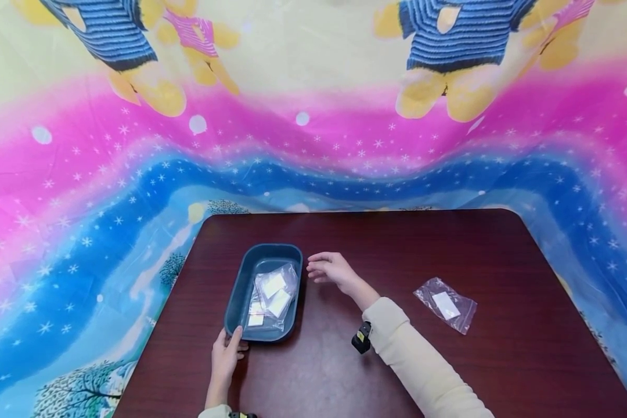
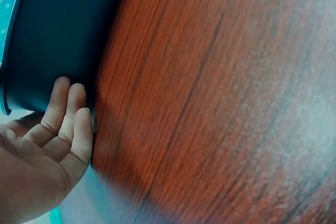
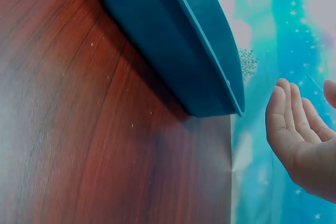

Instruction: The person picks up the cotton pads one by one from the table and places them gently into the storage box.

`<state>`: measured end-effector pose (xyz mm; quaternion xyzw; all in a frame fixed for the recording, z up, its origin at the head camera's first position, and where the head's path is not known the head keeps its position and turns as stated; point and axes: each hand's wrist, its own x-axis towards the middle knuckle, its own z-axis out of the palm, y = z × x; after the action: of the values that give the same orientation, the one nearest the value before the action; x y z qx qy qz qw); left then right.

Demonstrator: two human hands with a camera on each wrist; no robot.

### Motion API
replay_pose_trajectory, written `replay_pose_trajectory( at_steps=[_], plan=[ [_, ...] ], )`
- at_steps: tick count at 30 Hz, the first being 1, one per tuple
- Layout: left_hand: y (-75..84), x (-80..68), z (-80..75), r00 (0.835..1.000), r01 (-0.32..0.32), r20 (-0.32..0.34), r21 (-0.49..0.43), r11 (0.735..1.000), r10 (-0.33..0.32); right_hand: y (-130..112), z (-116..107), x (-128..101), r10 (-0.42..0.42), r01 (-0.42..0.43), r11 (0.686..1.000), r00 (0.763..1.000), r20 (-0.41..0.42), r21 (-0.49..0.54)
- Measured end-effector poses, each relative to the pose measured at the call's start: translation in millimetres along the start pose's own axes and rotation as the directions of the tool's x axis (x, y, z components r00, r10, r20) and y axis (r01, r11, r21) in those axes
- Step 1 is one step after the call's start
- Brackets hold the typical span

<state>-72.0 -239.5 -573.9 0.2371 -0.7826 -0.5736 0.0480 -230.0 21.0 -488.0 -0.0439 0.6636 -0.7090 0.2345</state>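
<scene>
A dark blue-grey plastic bin [image 1: 233, 290] stands on the left part of the table. Inside it several clear plastic bags [image 1: 276, 290] with white pieces in them lie overlapping. My left hand [image 1: 226, 359] holds the bin's near end, the thumb at the rim and the fingers against the outer wall; in the left wrist view the thumb is mostly hidden. Just off the bin's right rim, my right hand [image 1: 336, 271] hovers with loosely bent fingers and nothing in it. Another clear plastic bag [image 1: 446, 305] with a white piece lies apart, to the right of the right forearm.
The dark red-brown wooden table [image 1: 355, 238] has rounded far corners. Behind and beside it hangs a printed cloth [image 1: 345, 139] with snowflakes and bears. A black wrist device [image 1: 361, 338] sits at the right sleeve's cuff.
</scene>
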Motion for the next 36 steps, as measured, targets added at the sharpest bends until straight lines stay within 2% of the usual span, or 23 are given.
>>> replay_pose_trajectory(
  at_steps=[23, 36],
  plan=[
    [-2.4, 0.9, -0.7, 1.0, 0.001, 0.008, 0.011, 1.0, -0.001, -14.8, -31.6, -39.5, -0.062, 0.078, 0.991, 0.986, 0.152, -0.106],
    [-0.9, 0.5, -0.1, 1.0, 0.0, 0.003, 0.016, 1.0, 0.0, -8.7, -63.0, -51.3, -0.117, 0.14, 0.973, 0.984, 0.133, -0.185]
  ],
)
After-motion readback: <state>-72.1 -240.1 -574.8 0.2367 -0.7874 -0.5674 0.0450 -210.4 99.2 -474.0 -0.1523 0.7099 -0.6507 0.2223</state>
